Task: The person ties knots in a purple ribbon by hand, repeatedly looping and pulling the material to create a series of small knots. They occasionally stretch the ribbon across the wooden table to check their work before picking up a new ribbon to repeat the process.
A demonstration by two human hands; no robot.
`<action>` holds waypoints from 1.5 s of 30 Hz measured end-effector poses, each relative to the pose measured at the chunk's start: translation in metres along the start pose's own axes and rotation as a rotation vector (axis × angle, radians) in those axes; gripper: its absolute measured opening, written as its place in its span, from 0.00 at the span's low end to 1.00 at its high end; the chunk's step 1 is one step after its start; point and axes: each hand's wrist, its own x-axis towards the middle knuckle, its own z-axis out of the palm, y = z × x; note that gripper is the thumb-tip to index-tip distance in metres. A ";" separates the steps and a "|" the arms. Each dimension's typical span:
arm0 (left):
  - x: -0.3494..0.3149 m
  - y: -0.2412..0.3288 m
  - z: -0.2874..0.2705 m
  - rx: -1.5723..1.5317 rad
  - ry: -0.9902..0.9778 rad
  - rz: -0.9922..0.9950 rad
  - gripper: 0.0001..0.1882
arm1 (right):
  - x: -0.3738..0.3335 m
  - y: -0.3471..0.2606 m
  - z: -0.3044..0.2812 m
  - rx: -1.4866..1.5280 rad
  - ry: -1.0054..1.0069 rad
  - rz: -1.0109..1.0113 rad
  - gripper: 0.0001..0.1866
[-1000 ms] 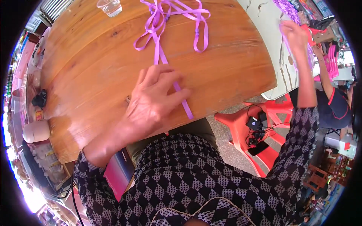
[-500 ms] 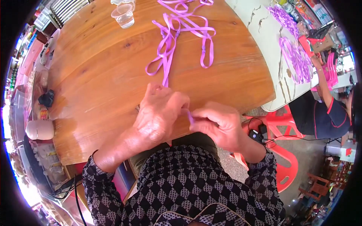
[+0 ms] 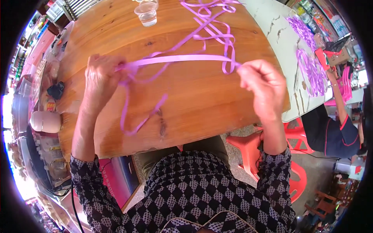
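Observation:
A purple ribbon (image 3: 178,58) is stretched nearly level between my hands above the wooden table (image 3: 194,101). My left hand (image 3: 101,72), somewhat blurred, is closed on its left end. From there a loose purple tail loops down over the wood and curls back up. At the other end, my right hand (image 3: 266,83) pinches the ribbon between thumb and fingers. More purple ribbon lies in tangled loops (image 3: 213,29) beyond my hands, toward the far side, and partly passes behind the taut length.
Clear plastic cups (image 3: 147,17) stand at the far left of the table. On the marbled white table (image 3: 285,50) at right lie purple ribbon bundles (image 3: 311,73). A pink rounded object (image 3: 46,121) sits by the left edge. Red plastic stools (image 3: 248,149) and another person (image 3: 334,132) are at right.
My hands have spread from close together near the table's front edge to wide apart and farther forward, drawing the ribbon out straight. The ribbon's loops on the table have shifted.

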 end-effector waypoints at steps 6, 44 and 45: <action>-0.004 0.073 -0.005 -0.626 0.025 0.097 0.31 | -0.010 -0.013 0.021 -0.052 -0.302 0.095 0.05; -0.040 0.130 0.008 -1.595 -0.420 -0.845 0.07 | -0.067 0.025 0.086 0.095 -0.034 -0.129 0.04; -0.040 0.130 0.009 -1.594 -0.423 -0.844 0.07 | -0.069 0.025 0.088 0.121 -0.038 -0.094 0.04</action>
